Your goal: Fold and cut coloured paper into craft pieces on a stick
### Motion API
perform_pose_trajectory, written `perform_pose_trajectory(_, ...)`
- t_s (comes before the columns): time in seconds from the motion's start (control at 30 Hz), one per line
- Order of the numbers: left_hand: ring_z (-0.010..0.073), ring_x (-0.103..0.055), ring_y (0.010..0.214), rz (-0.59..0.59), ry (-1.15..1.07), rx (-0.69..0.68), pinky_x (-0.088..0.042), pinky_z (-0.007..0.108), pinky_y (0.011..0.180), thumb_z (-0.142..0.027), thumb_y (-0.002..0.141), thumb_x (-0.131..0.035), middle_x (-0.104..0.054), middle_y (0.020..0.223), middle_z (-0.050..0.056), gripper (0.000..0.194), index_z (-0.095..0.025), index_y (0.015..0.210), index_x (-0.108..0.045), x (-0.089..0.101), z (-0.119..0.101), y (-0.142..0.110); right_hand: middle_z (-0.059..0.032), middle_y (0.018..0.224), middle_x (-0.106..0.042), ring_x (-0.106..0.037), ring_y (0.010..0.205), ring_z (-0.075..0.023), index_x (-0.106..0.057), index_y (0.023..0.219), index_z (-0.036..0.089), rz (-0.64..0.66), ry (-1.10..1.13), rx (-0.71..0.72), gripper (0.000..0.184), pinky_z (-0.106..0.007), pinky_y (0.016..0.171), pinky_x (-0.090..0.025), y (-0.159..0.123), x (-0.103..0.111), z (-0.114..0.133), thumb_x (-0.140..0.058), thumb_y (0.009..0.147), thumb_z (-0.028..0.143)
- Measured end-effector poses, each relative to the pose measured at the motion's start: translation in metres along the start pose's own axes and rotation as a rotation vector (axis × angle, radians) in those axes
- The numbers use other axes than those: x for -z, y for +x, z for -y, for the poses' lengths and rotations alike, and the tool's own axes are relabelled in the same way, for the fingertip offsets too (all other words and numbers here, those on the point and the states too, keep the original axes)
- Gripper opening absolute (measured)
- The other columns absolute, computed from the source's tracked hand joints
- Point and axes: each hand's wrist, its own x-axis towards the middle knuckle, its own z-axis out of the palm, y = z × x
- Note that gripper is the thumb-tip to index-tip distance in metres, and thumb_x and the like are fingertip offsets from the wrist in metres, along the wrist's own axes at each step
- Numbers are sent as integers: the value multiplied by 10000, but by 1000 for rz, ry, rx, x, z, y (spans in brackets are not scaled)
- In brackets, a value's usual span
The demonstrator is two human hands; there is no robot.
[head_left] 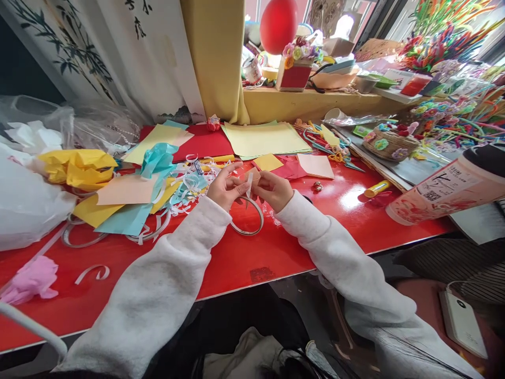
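Over the red table (pixel 252 258) my left hand (pixel 224 187) and my right hand (pixel 273 189) meet, both in white fleece sleeves. Between their fingertips they pinch a small peach paper piece (pixel 252 175) and a white strip (pixel 249 185). The strip seems to come off a roll of double-sided tape (pixel 252 223) lying flat on the table just under my hands. Both hands are closed in a pinch. Curled white strip offcuts (pixel 189 184) lie just left of my left hand.
Coloured paper sheets (pixel 266 139) and scraps cover the table's back and left. A yellow glue stick (pixel 376 188), a woven basket of flowers (pixel 390 143), a tall patterned cup (pixel 445 190) and pipe-cleaner crafts stand right. Plastic bags (pixel 27 205) and a pink paper flower (pixel 31 279) lie left.
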Motion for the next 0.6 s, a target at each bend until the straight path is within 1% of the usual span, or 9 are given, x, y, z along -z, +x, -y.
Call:
perform_pose_trajectory(0.17, 90, -524, 515, 2, -1, -18, -432, 190, 477, -283, 554, -669, -531, 590, -37, 618, -172, 1109, -421, 1, 3, 2, 12, 617, -570, -559, 543, -98, -485, 800, 162, 10, -9, -11, 196, -215, 483, -434, 0, 0, -2, -542, 682, 308)
perform_pose_trajectory(0.33, 88, -512, 509, 2, 46, 17, -422, 190, 446, -307, 533, -678, -541, 600, -34, 667, -148, 1124, -414, 1, 4, 3, 13, 612, -576, -560, 526, -96, -479, 805, 164, 9, 7, -18, 204, -199, 436, -414, 0, 0, -2, -541, 679, 312)
perform_pose_trajectory(0.47, 81, -512, 507, -8, 75, 31, -410, 180, 434, -306, 535, -678, -555, 616, -31, 633, -146, 1099, -438, 1, 3, 3, 16, 601, -577, -557, 518, -92, -477, 788, 166, 12, 23, -18, 195, -196, 435, -413, 0, -1, -1, -545, 673, 308)
perform_pose_trajectory(0.6, 87, -521, 502, -18, 57, 45, -399, 184, 421, -302, 526, -684, -554, 616, -32, 609, -148, 1070, -458, 1, 4, 3, 27, 569, -562, -552, 513, -89, -476, 787, 168, 3, -1, -18, 185, -198, 450, -426, 0, -2, 1, -545, 671, 293)
